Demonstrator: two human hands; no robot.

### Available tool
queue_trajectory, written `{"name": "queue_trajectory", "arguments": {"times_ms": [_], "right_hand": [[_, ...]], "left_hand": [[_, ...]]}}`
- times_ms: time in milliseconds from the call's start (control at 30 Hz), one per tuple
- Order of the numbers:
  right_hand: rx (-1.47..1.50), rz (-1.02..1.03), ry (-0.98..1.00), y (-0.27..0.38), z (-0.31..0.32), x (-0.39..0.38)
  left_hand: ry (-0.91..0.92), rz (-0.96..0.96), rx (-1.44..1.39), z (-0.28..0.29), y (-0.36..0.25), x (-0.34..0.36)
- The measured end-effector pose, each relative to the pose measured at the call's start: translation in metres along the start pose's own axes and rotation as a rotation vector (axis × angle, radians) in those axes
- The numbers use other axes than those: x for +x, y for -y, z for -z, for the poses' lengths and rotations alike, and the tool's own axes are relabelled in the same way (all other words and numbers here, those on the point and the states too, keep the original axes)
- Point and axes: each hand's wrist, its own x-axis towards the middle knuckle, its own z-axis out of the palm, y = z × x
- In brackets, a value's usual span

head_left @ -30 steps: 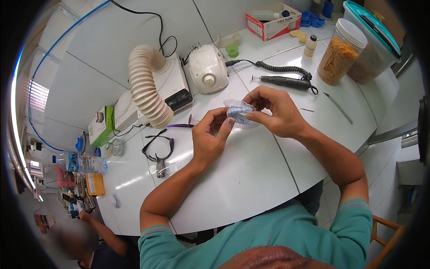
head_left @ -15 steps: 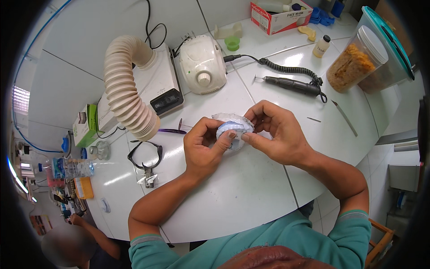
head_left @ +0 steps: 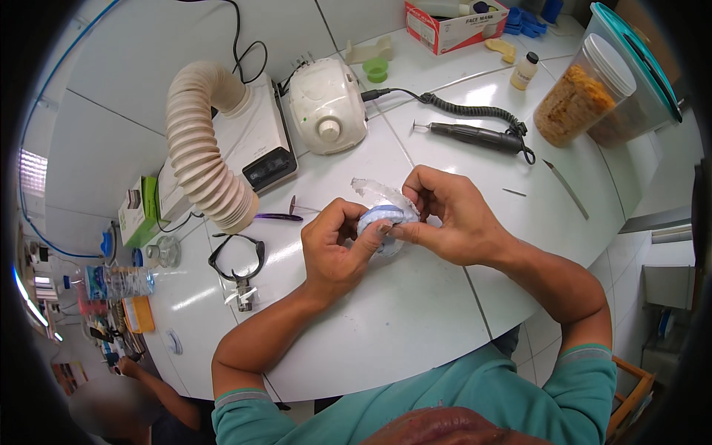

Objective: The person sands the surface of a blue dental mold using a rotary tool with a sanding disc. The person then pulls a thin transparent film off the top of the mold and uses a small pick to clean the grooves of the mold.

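Partly hidden: blue-white object [head_left: 380,219] pinched between left hand [head_left: 335,248], right hand [head_left: 449,222].

A teal short-sleeved shirt is being worn, its cloth plain and unmarked. Each sleeve is being finished at the upper arm by a narrow pale grey band. The forearms, the left hand [head_left: 335,248] and the right hand [head_left: 452,222] are being left bare, without gloves, rings or a watch.

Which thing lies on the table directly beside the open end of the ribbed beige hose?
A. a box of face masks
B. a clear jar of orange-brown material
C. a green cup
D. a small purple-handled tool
D: the small purple-handled tool lies on the white table right at the mouth of the ribbed beige hose; the other things sit far off.
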Motion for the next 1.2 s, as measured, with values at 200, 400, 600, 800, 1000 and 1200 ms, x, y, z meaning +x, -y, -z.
{"name": "queue_trajectory", "arguments": {"times_ms": [200,400,600,800,1000,1200], "right_hand": [[-0.042,-0.018,0.102,0.002,0.006,0.001],[-0.059,-0.067,0.235,-0.009,0.011,0.006],[-0.147,-0.053,0.252,-0.002,0.014,0.005],[-0.185,-0.05,0.256,-0.003,0.013,0.005],[-0.203,0.001,0.201,0.0,0.007,0.005],[-0.232,0.038,0.113,-0.002,-0.002,0.004]], "left_hand": [[0.048,0.018,0.007,0.001,0.004,0.0],[0.083,0.039,0.002,0.0,0.006,-0.001],[0.086,0.035,0.017,0.001,0.003,-0.001],[0.154,0.082,0.088,0.006,-0.005,0.001],[0.12,0.059,0.114,0.006,-0.002,-0.001],[0.095,0.025,0.153,0.005,0.001,0.002]]}}
